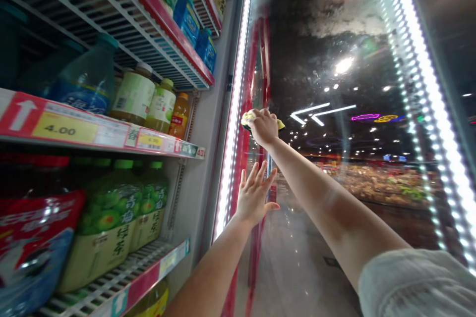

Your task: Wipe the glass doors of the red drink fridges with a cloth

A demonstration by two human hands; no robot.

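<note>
My right hand (265, 128) is closed around a yellow cloth (247, 119) with a dark underside, pressed to the inner face of a glass door (316, 84) near its left edge. Smears and a foggy film mark the upper glass. Lower down, my left hand (255, 198) lies with fingers spread, palm toward the glass, close to the door's lit edge. Whether its palm touches the pane I cannot tell.
To the left stand cooler shelves (148, 25) with bottled drinks (107, 208) and price labels (59, 126). Bright LED strips (238, 84) run along both sides of the glass. Beyond it are a shiny floor (297, 262) and produce displays (372, 183).
</note>
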